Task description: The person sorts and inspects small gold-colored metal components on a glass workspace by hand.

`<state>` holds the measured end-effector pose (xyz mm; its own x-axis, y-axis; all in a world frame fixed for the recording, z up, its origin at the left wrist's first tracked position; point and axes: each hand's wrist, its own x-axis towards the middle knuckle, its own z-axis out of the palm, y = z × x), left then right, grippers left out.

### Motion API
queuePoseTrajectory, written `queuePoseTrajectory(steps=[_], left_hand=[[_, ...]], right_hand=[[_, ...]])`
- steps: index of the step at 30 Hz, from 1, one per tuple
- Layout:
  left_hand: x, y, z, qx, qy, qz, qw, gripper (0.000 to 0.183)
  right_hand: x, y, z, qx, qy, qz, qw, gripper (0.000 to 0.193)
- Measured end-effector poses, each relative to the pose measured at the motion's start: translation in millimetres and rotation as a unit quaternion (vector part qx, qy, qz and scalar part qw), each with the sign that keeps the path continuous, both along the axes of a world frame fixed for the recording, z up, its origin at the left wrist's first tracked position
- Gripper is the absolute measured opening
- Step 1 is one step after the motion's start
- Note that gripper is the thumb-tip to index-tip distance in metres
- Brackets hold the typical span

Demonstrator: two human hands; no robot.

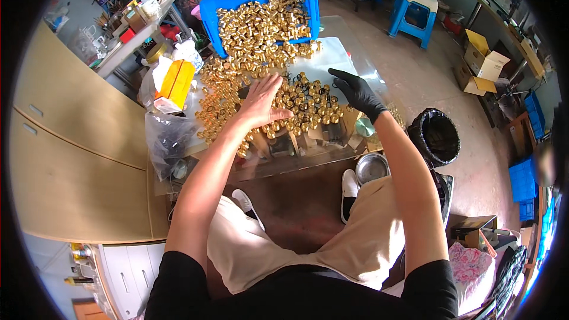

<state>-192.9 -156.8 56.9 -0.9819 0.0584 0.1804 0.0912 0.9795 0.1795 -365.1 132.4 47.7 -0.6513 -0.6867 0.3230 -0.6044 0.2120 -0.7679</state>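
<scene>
A large heap of small gold-coloured metal parts (222,104) covers the glass tabletop, spilling from a blue plastic bin (207,24) tipped toward me. Nearer me is a patch of similar round parts (314,104) with black rings among them. My bare left hand (264,104) is over the left side of this patch, fingers stretched and thumb apart, gripping nothing I can see. On the patch's right side, my right hand (360,95) wears a black glove. Its fingers are extended and hold nothing visible. Whether either palm touches the parts is hard to tell.
An orange and white box (176,86) and a clear plastic bag (169,136) lie at the table's left. On the right stands a black-lined bin (434,136), with a metal bowl (372,169) near my foot. A blue stool (413,15) stands farther off.
</scene>
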Motion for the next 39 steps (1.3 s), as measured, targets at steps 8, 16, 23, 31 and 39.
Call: queuePoseTrajectory(steps=[8,16,23,31,39], left_hand=[[-18,17,6,0.043,0.004,-0.106,0.993,0.132],[-41,-25,0,0.029,0.023,-0.024,0.999,0.124],[-67,-16,6,0.067,0.016,-0.082,0.994,0.118],[-75,20,28,0.118,-0.042,-0.158,0.98,0.109],[-75,-2,26,0.237,0.046,-0.103,0.965,0.092]], right_hand=[[-15,-17,4,-0.025,-0.034,0.054,0.998,0.042],[-14,-20,9,0.011,-0.052,0.057,0.997,0.04],[-18,-18,9,0.008,-0.047,0.052,0.997,0.039],[-17,-18,6,-0.033,-0.06,0.026,0.997,0.034],[-22,-19,6,-0.056,-0.035,0.01,0.998,0.032]])
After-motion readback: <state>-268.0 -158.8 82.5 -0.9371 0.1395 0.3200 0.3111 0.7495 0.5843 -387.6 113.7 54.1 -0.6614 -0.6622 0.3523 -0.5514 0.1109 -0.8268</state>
